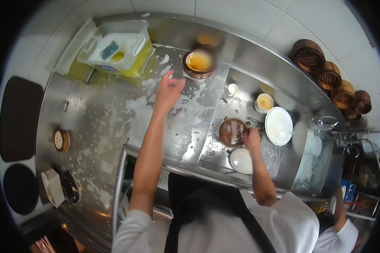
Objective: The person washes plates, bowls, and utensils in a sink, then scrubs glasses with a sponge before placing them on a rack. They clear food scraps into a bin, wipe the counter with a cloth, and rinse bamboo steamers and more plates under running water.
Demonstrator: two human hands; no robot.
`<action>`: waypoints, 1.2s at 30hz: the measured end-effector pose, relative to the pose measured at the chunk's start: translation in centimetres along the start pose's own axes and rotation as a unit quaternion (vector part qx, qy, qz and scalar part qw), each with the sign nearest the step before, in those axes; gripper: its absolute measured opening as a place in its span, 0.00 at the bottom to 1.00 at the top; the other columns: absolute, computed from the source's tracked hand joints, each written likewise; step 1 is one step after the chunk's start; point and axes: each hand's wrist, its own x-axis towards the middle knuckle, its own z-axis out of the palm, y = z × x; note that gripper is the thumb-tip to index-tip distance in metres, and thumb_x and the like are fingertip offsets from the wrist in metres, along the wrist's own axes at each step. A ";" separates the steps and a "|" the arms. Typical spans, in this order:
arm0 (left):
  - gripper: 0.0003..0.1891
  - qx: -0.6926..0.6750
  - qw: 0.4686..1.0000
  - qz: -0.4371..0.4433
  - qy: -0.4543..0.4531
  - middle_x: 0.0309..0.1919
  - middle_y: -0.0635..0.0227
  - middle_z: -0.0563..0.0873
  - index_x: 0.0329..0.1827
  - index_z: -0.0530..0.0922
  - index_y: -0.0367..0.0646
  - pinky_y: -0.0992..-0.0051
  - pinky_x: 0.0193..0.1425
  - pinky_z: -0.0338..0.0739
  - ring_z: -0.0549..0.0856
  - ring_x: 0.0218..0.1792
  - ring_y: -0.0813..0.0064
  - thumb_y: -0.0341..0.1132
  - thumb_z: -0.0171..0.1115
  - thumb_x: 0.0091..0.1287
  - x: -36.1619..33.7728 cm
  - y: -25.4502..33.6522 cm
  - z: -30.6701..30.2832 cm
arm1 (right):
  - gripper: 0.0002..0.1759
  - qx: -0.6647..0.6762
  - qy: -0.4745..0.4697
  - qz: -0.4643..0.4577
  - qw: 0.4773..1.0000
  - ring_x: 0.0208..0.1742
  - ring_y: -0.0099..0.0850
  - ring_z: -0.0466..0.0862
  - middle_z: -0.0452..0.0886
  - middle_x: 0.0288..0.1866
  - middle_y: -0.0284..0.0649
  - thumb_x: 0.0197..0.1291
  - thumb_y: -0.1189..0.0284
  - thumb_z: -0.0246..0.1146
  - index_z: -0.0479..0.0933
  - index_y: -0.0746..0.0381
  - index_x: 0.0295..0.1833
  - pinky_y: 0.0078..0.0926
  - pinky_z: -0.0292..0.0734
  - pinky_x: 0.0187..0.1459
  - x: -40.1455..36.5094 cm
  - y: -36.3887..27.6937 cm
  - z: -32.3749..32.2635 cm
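My left hand reaches over the wet steel counter with its fingers apart and holds nothing. Just beyond its fingertips stands a brown pot with a pale inside and something orange in it, partly blurred. Down in the shallow steel sink, my right hand is closed at the right edge of a round brown pot with suds on its surface. Its fingertips are slightly smeared and partly hidden. Close below that hand lies a white bowl. A large white oval plate rests to the right.
A plastic tub of yellow liquid and foam, with a green scouring pad, stands back left. Cups sit in the sink. Bamboo steamers line the back right. A co-worker's arm shows lower right.
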 end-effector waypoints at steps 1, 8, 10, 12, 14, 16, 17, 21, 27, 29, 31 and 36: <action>0.36 -0.003 0.998 -0.050 0.031 0.46 0.59 0.82 0.71 0.61 0.38 0.69 0.38 0.84 0.85 0.40 0.70 0.41 0.67 0.63 3.0 -1.0 2.4 | 0.12 -0.025 -0.017 -0.006 1.000 0.43 0.57 0.81 0.81 0.41 0.58 0.57 0.70 0.62 0.78 0.69 0.39 0.52 0.75 0.46 -1.9 2.1 2.9; 0.34 0.066 0.981 -0.158 0.090 0.52 0.48 0.80 0.70 0.61 0.41 0.60 0.45 0.85 0.86 0.47 0.59 0.40 0.60 0.60 11.3 -4.0 8.6 | 0.22 0.164 0.050 -0.108 0.979 0.45 0.47 0.84 0.83 0.38 0.50 0.65 0.59 0.64 0.78 0.68 0.52 0.40 0.77 0.48 6.5 0.2 6.1; 0.33 0.142 0.964 -0.058 0.217 0.49 0.43 0.83 0.59 0.71 0.31 0.63 0.53 0.81 0.85 0.50 0.53 0.38 0.65 0.49 11.2 -7.4 10.5 | 0.27 0.389 -0.120 0.086 0.909 0.46 0.33 0.78 0.77 0.49 0.38 0.68 0.53 0.60 0.72 0.61 0.61 0.39 0.78 0.49 11.9 -7.4 -1.6; 0.32 0.171 0.970 -0.031 0.168 0.51 0.43 0.83 0.55 0.76 0.32 0.60 0.56 0.78 0.84 0.51 0.50 0.41 0.68 0.47 6.5 -8.1 11.9 | 0.37 0.530 -0.211 0.022 0.821 0.70 0.37 0.67 0.61 0.73 0.38 0.66 0.47 0.57 0.59 0.51 0.75 0.58 0.71 0.60 16.6 -7.0 -0.4; 0.27 0.281 0.957 0.042 0.063 0.49 0.49 0.85 0.52 0.80 0.37 0.55 0.56 0.77 0.83 0.52 0.48 0.45 0.68 0.51 -0.2 -9.4 14.7 | 0.36 0.590 -0.351 0.134 0.714 0.72 0.40 0.67 0.59 0.77 0.39 0.65 0.49 0.58 0.59 0.47 0.76 0.58 0.68 0.65 16.6 -7.6 -1.2; 0.40 0.140 0.985 -0.013 0.102 0.48 0.41 0.83 0.62 0.69 0.32 0.57 0.52 0.78 0.84 0.47 0.45 0.44 0.74 0.47 -7.6 -8.6 16.0 | 0.27 0.556 -0.446 0.123 0.691 0.60 0.32 0.79 0.80 0.60 0.40 0.67 0.60 0.59 0.70 0.61 0.67 0.37 0.77 0.61 14.2 -6.5 -0.8; 0.39 0.060 0.996 -0.007 0.069 0.46 0.44 0.84 0.64 0.65 0.36 0.59 0.50 0.79 0.85 0.46 0.48 0.47 0.73 0.54 -13.4 -6.7 14.6 | 0.25 0.550 -0.441 0.171 0.688 0.57 0.33 0.80 0.79 0.60 0.41 0.67 0.65 0.58 0.70 0.63 0.66 0.33 0.79 0.55 13.4 -3.4 0.3; 0.19 -0.226 0.911 -0.153 -0.308 0.44 0.63 0.86 0.58 0.77 0.40 0.73 0.40 0.82 0.87 0.38 0.73 0.44 0.59 0.72 -33.7 -7.3 0.2 | 0.25 0.549 -0.436 0.239 0.672 0.55 0.37 0.83 0.80 0.60 0.40 0.65 0.65 0.62 0.70 0.60 0.66 0.35 0.84 0.42 5.2 4.6 -2.7; 0.10 -0.039 0.829 -0.417 0.371 0.27 0.65 0.88 0.33 0.83 0.39 0.74 0.26 0.76 0.82 0.23 0.78 0.36 0.62 0.55 -64.0 -32.0 -17.0 | 0.26 0.364 -0.388 0.368 0.763 0.50 0.38 0.83 0.81 0.52 0.38 0.64 0.52 0.58 0.73 0.59 0.59 0.48 0.77 0.56 0.5 15.7 -4.3; 0.10 -0.047 0.659 -0.424 0.619 0.25 0.61 0.87 0.32 0.84 0.38 0.73 0.26 0.78 0.85 0.22 0.74 0.36 0.60 0.55 -69.9 -39.3 -19.1 | 0.24 0.324 -0.451 0.337 0.760 0.46 0.33 0.82 0.80 0.48 0.39 0.67 0.50 0.53 0.74 0.57 0.56 0.39 0.77 0.52 -0.5 14.3 -6.1; 0.10 -0.081 0.632 -0.445 0.629 0.27 0.59 0.88 0.34 0.84 0.38 0.71 0.30 0.80 0.87 0.26 0.71 0.35 0.59 0.57 -74.9 -46.7 -20.5 | 0.22 0.282 -0.398 0.336 0.806 0.44 0.32 0.80 0.79 0.46 0.38 0.66 0.53 0.54 0.72 0.55 0.58 0.37 0.75 0.49 -2.2 11.4 -7.5; 0.11 0.347 0.643 -0.571 0.374 0.35 0.55 0.89 0.40 0.85 0.41 0.65 0.44 0.82 0.89 0.37 0.63 0.34 0.59 0.59 -78.6 -66.8 -22.2 | 0.21 0.214 -0.333 0.307 0.866 0.37 0.30 0.77 0.77 0.40 0.37 0.66 0.59 0.54 0.68 0.49 0.63 0.32 0.72 0.41 -5.4 3.9 -9.5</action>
